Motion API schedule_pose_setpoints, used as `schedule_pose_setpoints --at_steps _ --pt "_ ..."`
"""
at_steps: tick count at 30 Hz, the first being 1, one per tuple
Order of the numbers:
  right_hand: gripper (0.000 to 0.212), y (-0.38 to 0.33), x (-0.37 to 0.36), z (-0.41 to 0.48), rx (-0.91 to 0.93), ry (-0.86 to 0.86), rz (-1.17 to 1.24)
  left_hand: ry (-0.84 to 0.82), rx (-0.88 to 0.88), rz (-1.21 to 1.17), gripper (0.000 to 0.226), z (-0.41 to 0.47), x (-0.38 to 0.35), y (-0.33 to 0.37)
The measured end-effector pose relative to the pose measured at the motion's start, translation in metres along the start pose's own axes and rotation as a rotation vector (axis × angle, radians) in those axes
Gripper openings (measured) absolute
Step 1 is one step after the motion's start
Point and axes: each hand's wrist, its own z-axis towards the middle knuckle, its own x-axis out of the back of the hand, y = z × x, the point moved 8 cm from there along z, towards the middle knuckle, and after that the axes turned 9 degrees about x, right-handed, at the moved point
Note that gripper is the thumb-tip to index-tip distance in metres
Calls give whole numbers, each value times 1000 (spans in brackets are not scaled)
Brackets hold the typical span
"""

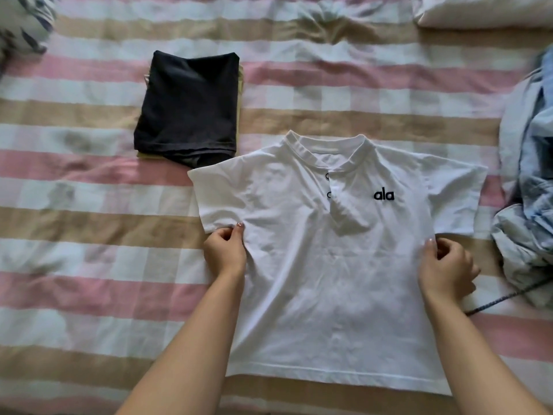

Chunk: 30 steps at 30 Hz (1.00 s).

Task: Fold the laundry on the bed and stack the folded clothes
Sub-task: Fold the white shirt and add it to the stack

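A white short-sleeved shirt (332,265) with a small black logo lies spread face up on the striped bed sheet (89,235). My left hand (226,250) pinches the shirt's side seam just under the left sleeve. My right hand (446,265) pinches the opposite side seam under the right sleeve. A folded black garment (188,106) sits on top of a folded yellowish piece, up and left of the white shirt; its lower corner almost meets the shirt's left sleeve.
A heap of unfolded light blue laundry (529,190) lies at the right edge, with a dark cord (508,298) trailing from it. A white pillow (484,10) is at the top right, patterned bedding (24,22) at the top left.
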Motion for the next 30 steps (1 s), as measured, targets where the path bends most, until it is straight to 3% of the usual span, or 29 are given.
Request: schedule_pose_setpoints --at_steps 3,8,10,11,13,15,17,19,21,23,25,27,30 --pt "32 2 -7 4 -29 -39 -18 120 42 -74 20 -1 2 0" --pt "27 -1 -4 4 -40 17 -28 325 -17 172 22 5 22 14" --pt "29 -24 5 1 139 134 12 404 -216 205 27 -11 22 34" --pt "30 -47 5 -5 341 155 16 363 -455 228 28 -27 11 51" --pt "38 -98 -14 -25 756 44 -37 84 -913 321 31 -66 -36 75" --pt "43 -134 -48 -36 979 -176 -115 -201 -1151 484 34 -89 -85 86" --pt "49 -153 -80 -31 1033 -365 -189 -376 -1184 721 43 -92 -128 94" --pt "58 -159 -108 -15 1042 -473 -335 -446 -1120 950 49 -72 -162 95" --pt "61 -161 -126 7 1004 -512 -459 -437 -1095 1110 53 -50 -184 96" --pt "60 -170 -129 20 1001 -532 -436 -398 -1065 1129 55 -36 -192 105" --pt "53 -184 -106 26 1051 -411 -307 -310 -1065 1009 53 -38 -189 123" --pt "41 -179 -63 42 1007 -83 -101 -228 -1140 761 44 -60 -184 146" --pt "41 -123 -15 78 639 166 48 -278 -1224 618 39 -99 -206 161"
